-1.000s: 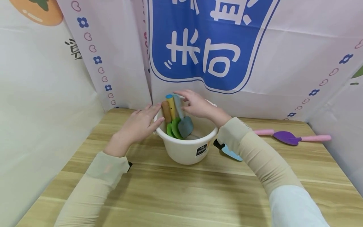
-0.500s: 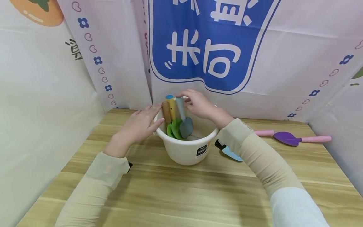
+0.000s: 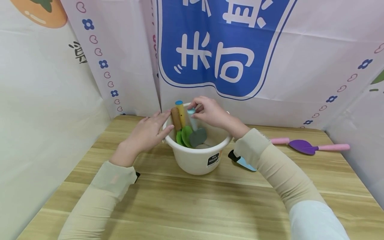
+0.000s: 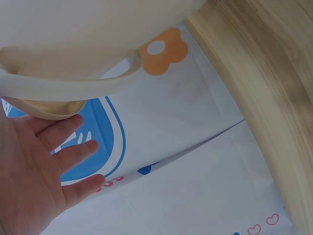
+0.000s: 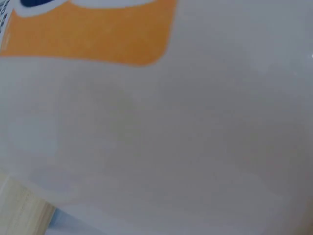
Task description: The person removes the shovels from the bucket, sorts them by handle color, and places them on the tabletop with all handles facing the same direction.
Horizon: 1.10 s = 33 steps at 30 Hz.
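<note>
While the left hand (image 3: 147,131) rests, fingers straight, against the white bucket (image 3: 195,163), the right hand (image 3: 211,111) pinches the handle of the grey trowel (image 3: 198,137) standing inside; a steady bucket and light grip should spare the green scoops (image 3: 186,135) beside it.

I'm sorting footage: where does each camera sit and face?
Head: on the head, facing forward and down at the white bucket; left hand, right hand and sleeves show.
Left wrist: on that wrist, facing the bucket's handle; left hand shows.
Right wrist: on that wrist, facing the bucket's wall; no hand clearly shows.
Head and left wrist share bucket and left hand.
</note>
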Available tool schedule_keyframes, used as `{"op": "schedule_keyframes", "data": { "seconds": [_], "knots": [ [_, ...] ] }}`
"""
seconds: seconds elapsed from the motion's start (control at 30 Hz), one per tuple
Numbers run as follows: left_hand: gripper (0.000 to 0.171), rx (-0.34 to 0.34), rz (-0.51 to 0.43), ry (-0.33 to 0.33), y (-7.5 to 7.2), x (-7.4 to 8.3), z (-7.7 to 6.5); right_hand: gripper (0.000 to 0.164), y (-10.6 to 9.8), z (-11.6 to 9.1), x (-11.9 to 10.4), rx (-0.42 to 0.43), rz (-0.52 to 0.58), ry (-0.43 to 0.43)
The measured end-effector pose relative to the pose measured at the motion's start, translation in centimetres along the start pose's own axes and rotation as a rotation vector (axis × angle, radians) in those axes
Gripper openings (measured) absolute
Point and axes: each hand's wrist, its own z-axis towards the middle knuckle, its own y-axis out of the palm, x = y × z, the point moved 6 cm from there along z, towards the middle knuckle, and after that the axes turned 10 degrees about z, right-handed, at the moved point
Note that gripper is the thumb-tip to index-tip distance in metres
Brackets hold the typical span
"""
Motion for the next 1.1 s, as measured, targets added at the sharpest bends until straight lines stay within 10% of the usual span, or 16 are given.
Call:
{"op": "schedule_keyframes", "data": {
  "seconds": [0.6, 1.1],
  "knots": [
    [0.068, 0.001, -0.009, 0.004, 0.1, 0.1, 0.0, 0.022, -0.8, -1.1, 0.8, 0.055, 0.085, -0.029],
    [0.068, 0.008, -0.019, 0.006, 0.0, 0.0, -0.1, 0.026, -3.0, -2.8, -0.8, 0.248, 0.170, -0.251]
  ]
}}
